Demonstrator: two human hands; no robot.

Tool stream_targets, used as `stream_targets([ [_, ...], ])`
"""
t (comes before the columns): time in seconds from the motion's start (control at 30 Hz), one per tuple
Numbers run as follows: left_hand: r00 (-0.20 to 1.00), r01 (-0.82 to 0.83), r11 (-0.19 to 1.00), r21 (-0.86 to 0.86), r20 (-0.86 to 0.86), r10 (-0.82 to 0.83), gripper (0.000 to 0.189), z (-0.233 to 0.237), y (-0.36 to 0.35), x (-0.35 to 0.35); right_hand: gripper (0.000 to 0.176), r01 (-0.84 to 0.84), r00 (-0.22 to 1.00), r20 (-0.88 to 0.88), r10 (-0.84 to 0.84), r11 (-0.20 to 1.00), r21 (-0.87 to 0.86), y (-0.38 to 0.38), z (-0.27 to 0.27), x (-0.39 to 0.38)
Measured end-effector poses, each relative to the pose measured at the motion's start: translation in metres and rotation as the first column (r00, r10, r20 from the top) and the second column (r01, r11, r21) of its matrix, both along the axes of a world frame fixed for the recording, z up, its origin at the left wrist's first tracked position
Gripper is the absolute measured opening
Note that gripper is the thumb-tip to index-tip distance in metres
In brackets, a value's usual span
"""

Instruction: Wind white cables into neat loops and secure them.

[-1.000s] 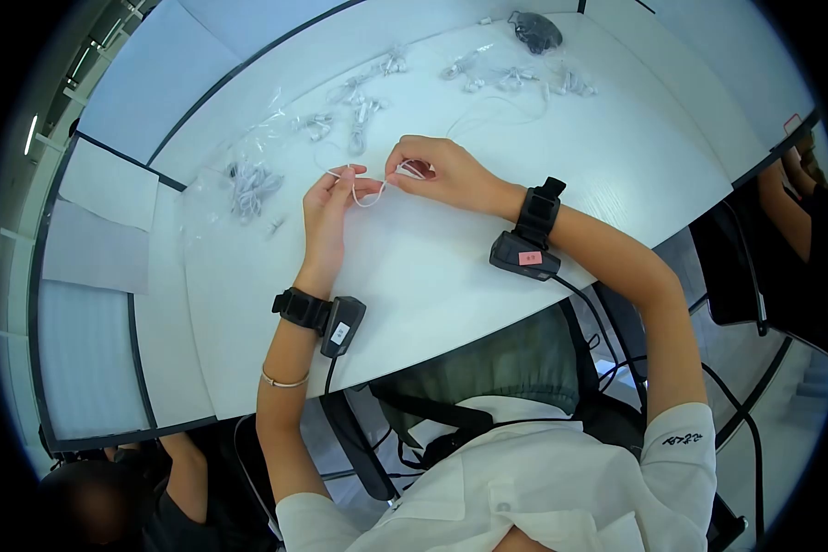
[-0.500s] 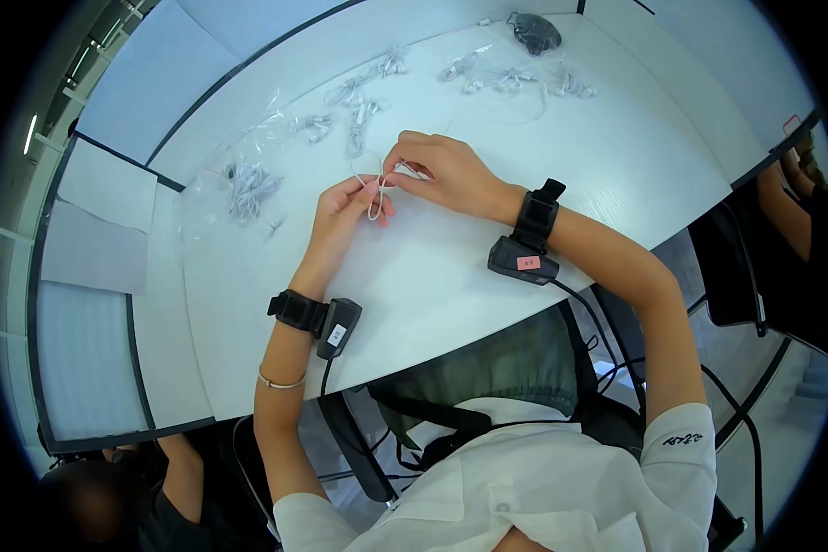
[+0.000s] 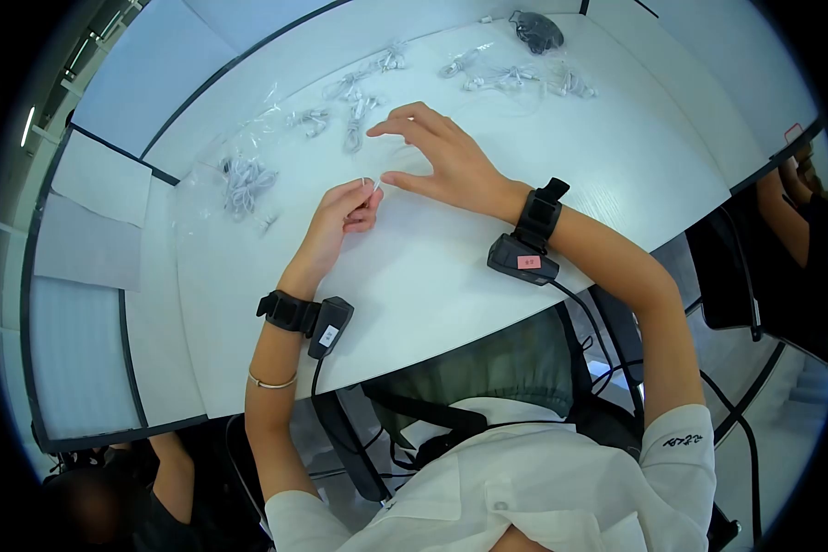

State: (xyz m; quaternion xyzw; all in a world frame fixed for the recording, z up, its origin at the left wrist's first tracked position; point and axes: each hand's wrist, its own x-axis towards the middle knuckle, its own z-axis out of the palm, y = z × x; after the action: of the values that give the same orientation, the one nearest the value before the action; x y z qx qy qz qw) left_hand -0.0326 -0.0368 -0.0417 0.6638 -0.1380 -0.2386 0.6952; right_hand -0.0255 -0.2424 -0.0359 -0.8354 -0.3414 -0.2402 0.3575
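A thin white cable (image 3: 375, 187) is pinched between the thumb and fingers of my left hand (image 3: 348, 210), above the middle of the white table. Only a short bit of it shows at the fingertips. Just to the right, my right hand (image 3: 442, 164) is open, thumb and fingers spread wide, its thumb tip close to the cable. Whether the thumb touches the cable cannot be made out. Beyond my hands lies a bundled white cable (image 3: 354, 129).
Several coiled white cables (image 3: 247, 187) and clear plastic bags lie on the table (image 3: 432, 294) at the left and back. A dark grey bagged item (image 3: 535, 32) sits at the back. Low panels edge the table. Other people are at the lower left and right edge.
My right hand has let go of the cable, and its fingers have spread and risen away. The cable loops between my hands no longer show clearly. My left hand keeps its pinch.
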Motion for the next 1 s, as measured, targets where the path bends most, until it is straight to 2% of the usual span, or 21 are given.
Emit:
stream_targets([
  [0.07, 0.999, 0.028, 0.999, -0.021, -0.021, -0.028, 0.026, 0.002, 0.0, -0.001, 0.041, -0.046, 0.999, 0.01, 0.046, 0.999, -0.013, 0.001, 0.003, -0.001],
  [0.17, 0.997, 0.079, 0.997, 0.002, -0.016, -0.079, 0.028, 0.002, 0.002, 0.0, 0.035, -0.087, 0.986, 0.137, 0.099, 0.992, -0.091, 0.002, 0.001, 0.0],
  [0.27, 0.994, 0.107, 0.994, 0.023, -0.009, -0.107, 0.03, 0.002, 0.002, -0.001, 0.023, -0.146, 0.983, 0.095, 0.158, 0.981, -0.13, -0.002, 0.0, 0.002],
  [0.37, 0.991, 0.134, 0.991, 0.02, 0.012, -0.134, 0.033, 0.002, 0.0, -0.004, 0.013, -0.129, 0.985, 0.096, 0.141, 0.984, -0.124, -0.005, -0.001, 0.004],
  [0.47, 0.988, 0.143, 0.988, 0.062, 0.054, -0.147, 0.034, 0.0, -0.001, -0.005, 0.011, -0.126, 0.992, 0.004, 0.128, 0.982, -0.138, -0.007, 0.005, 0.001],
  [0.57, 0.986, 0.138, 0.984, 0.112, 0.073, -0.147, 0.032, 0.0, -0.002, -0.006, 0.013, -0.186, 0.962, -0.202, 0.182, 0.983, -0.002, -0.006, 0.005, 0.002],
  [0.67, 0.983, 0.131, 0.98, 0.151, 0.11, -0.148, 0.03, 0.0, -0.004, -0.008, 0.017, -0.216, 0.887, -0.364, 0.284, 0.952, 0.217, -0.006, -0.005, 0.008],
  [0.77, 0.977, 0.139, 0.974, 0.178, 0.137, -0.165, 0.029, -0.001, -0.003, -0.009, 0.019, -0.247, 0.852, -0.421, 0.312, 0.947, 0.203, -0.008, -0.004, 0.009],
  [0.83, 0.972, 0.148, 0.971, 0.187, 0.153, -0.178, 0.029, 0.0, -0.003, -0.008, 0.018, -0.262, 0.859, -0.386, 0.336, 0.936, 0.234, -0.006, -0.007, 0.01],
  [1.0, 0.991, 0.103, 0.988, 0.116, 0.071, -0.111, 0.033, 0.001, -0.004, -0.007, 0.017, -0.281, 0.859, -0.34, 0.382, 0.908, 0.31, -0.003, -0.005, 0.007],
])
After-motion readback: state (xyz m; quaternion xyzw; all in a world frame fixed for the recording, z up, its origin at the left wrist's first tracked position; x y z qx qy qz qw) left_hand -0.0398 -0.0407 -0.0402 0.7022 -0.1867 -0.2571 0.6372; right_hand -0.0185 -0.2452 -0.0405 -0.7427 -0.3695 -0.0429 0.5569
